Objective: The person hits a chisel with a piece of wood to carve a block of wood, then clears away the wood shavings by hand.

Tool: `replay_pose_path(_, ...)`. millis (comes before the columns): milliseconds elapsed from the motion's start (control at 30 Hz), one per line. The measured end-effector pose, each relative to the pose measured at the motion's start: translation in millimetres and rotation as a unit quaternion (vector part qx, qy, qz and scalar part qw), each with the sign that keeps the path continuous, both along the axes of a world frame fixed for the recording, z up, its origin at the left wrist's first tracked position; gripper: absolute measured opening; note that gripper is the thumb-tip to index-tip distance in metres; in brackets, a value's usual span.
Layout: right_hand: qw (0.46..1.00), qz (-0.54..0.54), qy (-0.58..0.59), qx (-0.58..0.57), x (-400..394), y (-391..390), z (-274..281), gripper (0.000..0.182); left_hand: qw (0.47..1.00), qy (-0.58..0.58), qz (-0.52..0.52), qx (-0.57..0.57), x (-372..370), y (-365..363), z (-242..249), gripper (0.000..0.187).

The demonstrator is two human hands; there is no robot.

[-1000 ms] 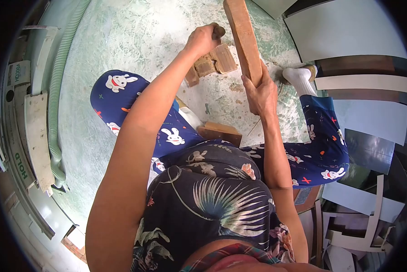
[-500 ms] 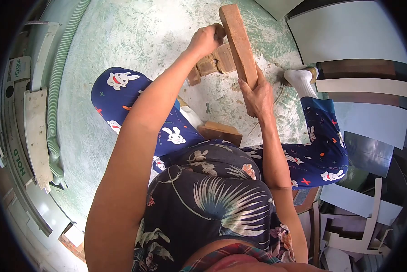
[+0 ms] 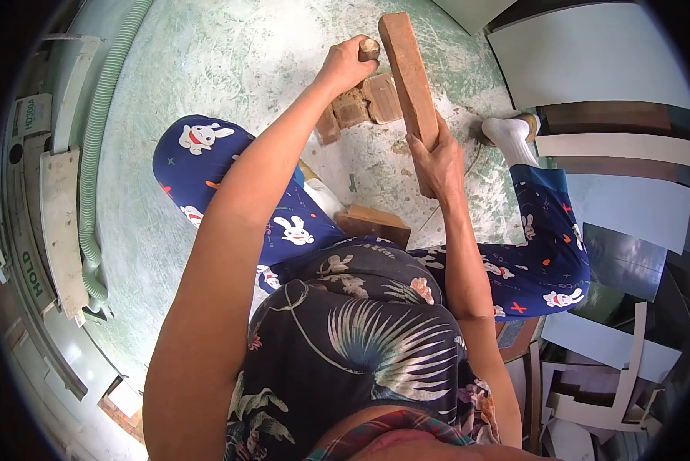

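I judge the step as lining up bar (image 3: 410, 81) and handle (image 3: 369, 50); the next move calls for steadiness. Nearest, my right hand (image 3: 442, 165) is closed round the bar's near end. Farther, blocks (image 3: 383, 98) lie between the hands; beyond, my left hand (image 3: 345, 65) clenches the handle, just beside the bar.

Wooden bar (image 3: 409, 73) (brown) in right hand (image 3: 442, 165)

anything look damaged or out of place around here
Yes: the green floor looks worn, its surface scuffed and patchy. Loose panels at lower right lie jumbled at mixed angles, which looks untidy. The small wooden blocks near the left hand sit askew.
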State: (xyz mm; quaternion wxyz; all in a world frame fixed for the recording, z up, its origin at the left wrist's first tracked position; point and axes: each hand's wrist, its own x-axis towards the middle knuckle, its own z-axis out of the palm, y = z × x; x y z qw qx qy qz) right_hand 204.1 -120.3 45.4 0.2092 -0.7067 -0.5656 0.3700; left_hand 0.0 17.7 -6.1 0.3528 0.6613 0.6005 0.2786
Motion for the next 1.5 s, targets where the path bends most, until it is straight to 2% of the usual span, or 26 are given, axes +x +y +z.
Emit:
replay_pose_path(133,1.0,-0.013,0.021,-0.014,-1.8,0.9,13.3,0.063,0.999,0.035,-0.004,0.004,3.0,-3.4,9.7,0.036)
replay_pose_path(233,0.999,-0.008,0.015,0.039,0.6,2.5,7.0,0.061,1.0,0.013,-0.007,-0.005,4.2,-5.3,6.4,0.035)
replay_pose_path(433,0.997,-0.022,0.061,0.042,-0.2,5.4,23.8,0.06,0.999,0.016,0.007,0.034,5.3,-12.6,-6.7,0.03)
replay_pose_path(733,0.983,-0.006,0.106,0.152,-2.1,4.5,35.2,0.061,0.999,0.03,0.018,-0.013,6.3,-16.1,-7.4,0.043)
replay_pose_path(833,0.979,-0.008,0.147,0.137,-4.6,3.0,37.6,0.061,1.0,0.014,0.007,-0.012,5.3,-14.7,-11.6,0.047)
replay_pose_path(933,0.985,0.012,0.151,0.084,-4.5,2.9,30.8,0.062,1.0,0.021,0.005,-0.013,8.1,-17.8,-6.4,0.043)
replay_pose_path(1033,0.996,0.035,0.077,-0.04,-2.0,6.8,16.3,0.063,0.998,0.054,-0.013,-0.034,10.5,-15.2,-6.3,0.037)
replay_pose_path(1167,0.998,0.057,0.008,0.002,2.3,4.7,19.1,0.064,0.996,0.072,-0.035,-0.032,13.4,-18.5,1.0,0.03)
replay_pose_path(1267,0.997,0.059,-0.044,0.008,7.2,3.9,17.1,0.064,0.983,0.121,-0.099,0.093,9.6,-18.0,-11.5,0.028)
replay_pose_path(1367,0.998,0.044,-0.046,0.011,10.7,3.7,13.1,0.064,0.986,0.141,-0.07,0.061,2.6,-13.8,-6.7,0.031)
replay_pose_path(1500,0.999,0.02,-0.02,-0.021,12.1,7.1,27.0,0.064,0.997,0.069,-0.021,0.035,-2.5,-9.0,1.0,0.032)
